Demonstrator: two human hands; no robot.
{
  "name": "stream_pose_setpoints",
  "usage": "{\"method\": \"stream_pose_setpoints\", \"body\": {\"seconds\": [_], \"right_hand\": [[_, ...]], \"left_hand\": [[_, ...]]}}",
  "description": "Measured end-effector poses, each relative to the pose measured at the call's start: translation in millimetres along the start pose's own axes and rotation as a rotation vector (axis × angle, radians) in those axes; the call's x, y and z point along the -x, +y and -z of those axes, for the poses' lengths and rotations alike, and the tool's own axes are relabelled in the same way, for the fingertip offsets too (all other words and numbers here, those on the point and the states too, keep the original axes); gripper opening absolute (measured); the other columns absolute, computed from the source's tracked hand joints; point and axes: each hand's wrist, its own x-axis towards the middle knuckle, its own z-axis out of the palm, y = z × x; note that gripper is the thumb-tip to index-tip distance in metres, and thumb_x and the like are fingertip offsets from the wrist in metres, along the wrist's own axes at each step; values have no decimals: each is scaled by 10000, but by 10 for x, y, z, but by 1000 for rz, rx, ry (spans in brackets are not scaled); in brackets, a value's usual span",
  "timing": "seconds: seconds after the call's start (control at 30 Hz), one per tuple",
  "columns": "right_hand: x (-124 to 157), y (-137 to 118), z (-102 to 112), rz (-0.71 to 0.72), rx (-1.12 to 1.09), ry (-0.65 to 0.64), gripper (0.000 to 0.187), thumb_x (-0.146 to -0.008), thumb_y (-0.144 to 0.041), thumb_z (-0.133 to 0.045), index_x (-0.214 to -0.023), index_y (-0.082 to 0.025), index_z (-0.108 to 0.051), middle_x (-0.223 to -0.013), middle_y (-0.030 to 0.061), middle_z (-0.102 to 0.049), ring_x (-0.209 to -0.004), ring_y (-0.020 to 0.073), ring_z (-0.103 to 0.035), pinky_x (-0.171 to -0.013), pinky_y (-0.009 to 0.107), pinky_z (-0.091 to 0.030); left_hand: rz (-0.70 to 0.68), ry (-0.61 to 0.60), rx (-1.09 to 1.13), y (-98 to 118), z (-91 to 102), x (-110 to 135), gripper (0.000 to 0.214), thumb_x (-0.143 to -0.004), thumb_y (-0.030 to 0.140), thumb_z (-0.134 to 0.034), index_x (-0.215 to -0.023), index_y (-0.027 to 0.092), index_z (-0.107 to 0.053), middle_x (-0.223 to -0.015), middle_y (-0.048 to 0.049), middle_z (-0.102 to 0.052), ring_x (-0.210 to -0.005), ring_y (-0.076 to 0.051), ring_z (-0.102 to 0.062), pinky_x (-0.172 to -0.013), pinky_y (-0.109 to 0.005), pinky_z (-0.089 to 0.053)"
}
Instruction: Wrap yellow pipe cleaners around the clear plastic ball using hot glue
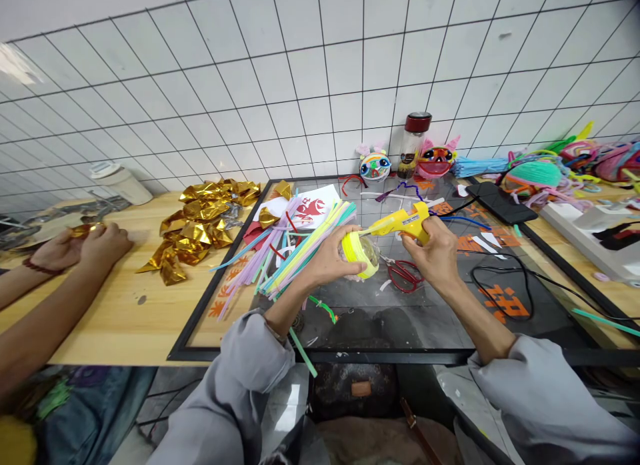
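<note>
My left hand [329, 259] is closed around a small round clear container wrapped with a bright yellow band [361, 254]. In my right hand [434, 250] is a yellow hot glue gun [400, 223], its nozzle pointing left at the upper edge of the yellow band. Whether the tip touches the band I cannot tell. Red-handled scissors [404, 276] lie on the dark glass-topped board below the gun. Left of my left hand lies a bundle of pastel pipe cleaners [295, 251] in yellow, purple and teal.
Crumpled gold foil [200, 225] lies to the left, near a co-worker's hands [103, 248]. At the back stand two decorated round faces [375, 165] and a lidded bottle [414, 145]. A black phone [503, 201], a black cable [530, 285] and a white power strip [593, 241] are to the right.
</note>
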Motion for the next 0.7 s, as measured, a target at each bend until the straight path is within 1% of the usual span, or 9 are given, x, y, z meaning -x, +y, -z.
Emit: {"method": "stream_pose_setpoints", "body": {"seconds": [0.2, 0.37, 0.57, 0.7], "right_hand": [[1, 1, 4, 6, -2, -6, 325, -772, -286, -611, -650, -262, -311, -663, -17, -423, -609, 163, -392, -574, 308, -280], [1, -5, 0, -8, 13, -12, 322, -766, -284, -608, -654, -266, -307, -664, -7, -445, -622, 173, -406, -571, 311, -291], [5, -5, -9, -24, 29, 9, 330, -762, -277, -607, -651, -266, -297, -659, -10, -435, -624, 173, -403, -573, 311, -297], [6, 1, 4, -28, 7, -15, 331, -774, -277, -613, -653, -265, -305, -671, -9, -436, -634, 175, -407, -582, 314, -300]], "left_hand": [[17, -2, -12, 10, 2, 0, 724, -607, 284, -768, -1290, 152, -569, -1396, -112, -598, -1275, -300, -574, -1139, -416, -419], [19, 0, -24, 6, 5, 1, 728, -605, 287, -778, -1294, 176, -574, -1403, -109, -592, -1271, -305, -571, -1141, -446, -415], [11, -4, -21, 13, 3, -2, 728, -607, 275, -771, -1296, 148, -574, -1383, -117, -596, -1274, -298, -575, -1142, -425, -422], [10, -6, -13, 27, 0, 0, 741, -604, 287, -764, -1293, 107, -564, -1378, -142, -595, -1271, -302, -573, -1142, -427, -419]]}}
